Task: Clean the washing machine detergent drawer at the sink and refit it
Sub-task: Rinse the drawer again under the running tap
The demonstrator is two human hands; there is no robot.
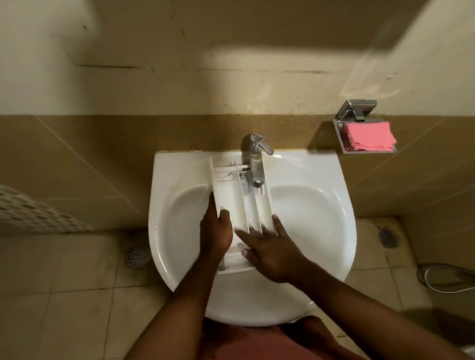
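- The detergent drawer is being held lengthwise over the bowl of the sink, with its far end lying under the tap and its near end pointing towards the person.
- It is being judged as light, stiff moulded plastic, likely wet and slippery. Its thin dividers could probably be cracked if they were levered on.
- Hold is best being taken on the long outer walls, where the plastic looks strongest, and not on the inner partitions.
- The left grip is being closed round the drawer's left outer wall about halfway along, the thumb being hooked over the rim and the fingers wrapped outside. The forearm is being brought in from the lower left.
- The right grip is being spread flat and is pinching nothing. Its fingers are being laid across the near compartments, one along the right wall, and are partly blurred.
- Whether water is being run from the tap cannot be told.
- A pink cloth is being carried in a metal dish on the wall, well apart to the right of the sink.
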